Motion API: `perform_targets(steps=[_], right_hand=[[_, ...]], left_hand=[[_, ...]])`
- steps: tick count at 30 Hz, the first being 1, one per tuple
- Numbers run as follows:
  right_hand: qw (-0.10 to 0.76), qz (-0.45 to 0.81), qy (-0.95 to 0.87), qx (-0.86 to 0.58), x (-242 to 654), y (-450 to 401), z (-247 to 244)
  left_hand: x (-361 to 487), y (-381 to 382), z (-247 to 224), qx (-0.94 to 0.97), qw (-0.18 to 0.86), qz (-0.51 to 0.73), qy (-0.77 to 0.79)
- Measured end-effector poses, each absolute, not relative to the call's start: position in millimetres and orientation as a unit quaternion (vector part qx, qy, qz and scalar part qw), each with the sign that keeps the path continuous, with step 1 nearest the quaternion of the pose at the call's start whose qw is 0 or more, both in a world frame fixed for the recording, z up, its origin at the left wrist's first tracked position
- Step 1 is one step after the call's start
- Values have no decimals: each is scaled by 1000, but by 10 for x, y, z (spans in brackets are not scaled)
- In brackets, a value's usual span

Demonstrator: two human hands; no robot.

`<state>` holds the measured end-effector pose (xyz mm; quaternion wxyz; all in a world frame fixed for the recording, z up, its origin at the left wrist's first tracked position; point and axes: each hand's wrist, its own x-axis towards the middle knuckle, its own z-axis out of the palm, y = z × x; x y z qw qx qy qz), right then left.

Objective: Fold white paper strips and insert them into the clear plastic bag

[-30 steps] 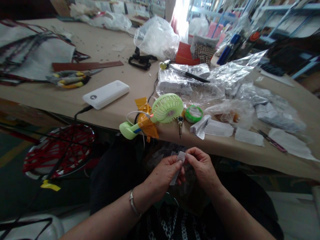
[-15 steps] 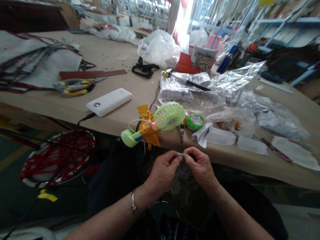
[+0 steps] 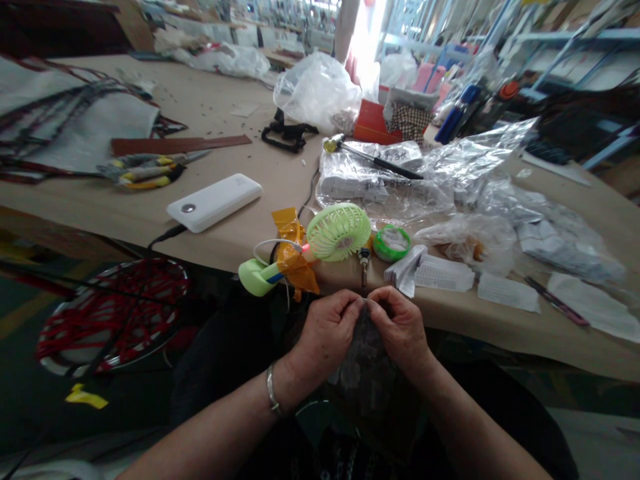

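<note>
The fingers [image 3: 346, 301] of the left hand [image 3: 326, 333] and right hand [image 3: 399, 328] pinch a small pale strip [image 3: 364, 301], mostly hidden, above a dark plastic bag [image 3: 363, 360], just off the table [image 3: 280, 180] edge. A slackened pinch could drop the strip into the lap; a hard tug could tear it.

The person's left hand [image 3: 327, 333] and right hand [image 3: 400, 330] are raised close together, their fingertips [image 3: 356, 302] pinched and almost meeting. A metal bangle [image 3: 273, 390] circles the left wrist [image 3: 280, 383], and the left forearm [image 3: 210, 440] and right forearm [image 3: 480, 427] angle inward toward the hands.
</note>
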<state>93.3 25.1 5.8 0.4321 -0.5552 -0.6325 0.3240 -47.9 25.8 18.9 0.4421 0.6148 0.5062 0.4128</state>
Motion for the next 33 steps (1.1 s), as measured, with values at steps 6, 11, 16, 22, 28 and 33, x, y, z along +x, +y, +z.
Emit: perform_targets(steps=[6, 11, 16, 22, 28, 33], right_hand=[[437, 318, -634, -553, 932, 270, 67], [439, 321, -629, -556, 933, 287, 51], [437, 304, -638, -556, 940, 299, 31], [442, 287, -648, -550, 929, 317, 33], [453, 281, -649, -542, 929, 334, 30], [449, 283, -658, -534, 939, 241, 44]], left_hand=[[-476, 283, 193, 629, 428, 406, 506], [-477, 304, 160, 643, 412, 406, 503], [-478, 326, 147, 650, 403, 402, 503], [-464, 346, 94, 650, 394, 412, 502], [-452, 384, 70, 645, 395, 415, 506], [-485, 291, 148, 646, 405, 410, 501]])
